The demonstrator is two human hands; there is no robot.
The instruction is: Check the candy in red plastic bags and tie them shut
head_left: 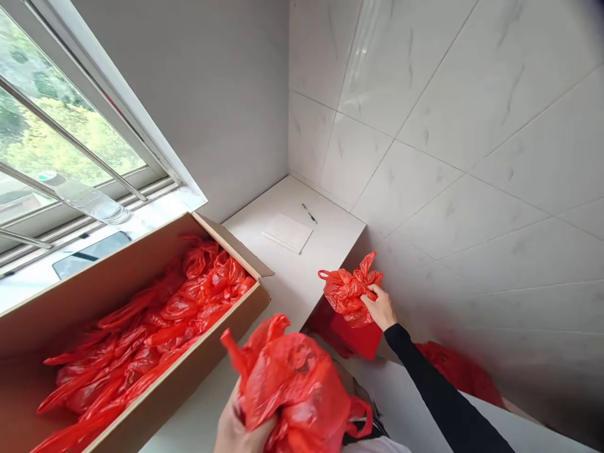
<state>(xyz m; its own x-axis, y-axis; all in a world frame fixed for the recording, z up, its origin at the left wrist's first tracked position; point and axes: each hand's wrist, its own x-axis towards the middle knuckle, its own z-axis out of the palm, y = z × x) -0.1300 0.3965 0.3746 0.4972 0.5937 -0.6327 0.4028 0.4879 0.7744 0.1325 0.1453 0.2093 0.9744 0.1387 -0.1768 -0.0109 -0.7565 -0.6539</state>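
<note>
In the lower middle, my left hand (245, 425) is closed around a bulging red plastic bag (302, 377) with loose handles; part of the hand is hidden behind it. Farther right, my right hand (381, 307), below a black sleeve, pinches a smaller crumpled red plastic bag (346, 289) just off the table's right edge. What either bag contains I cannot make out. To the left, an open cardboard box (189, 384) holds several knotted red plastic bags (184, 308).
A white table (283, 283) carries the box, a paper pad (287, 233) and a pen (309, 213). On the windowsill are a clear bottle (85, 198) and a phone (92, 255). Tiled wall (448, 157) bounds the right. Red material (457, 371) lies below my right arm.
</note>
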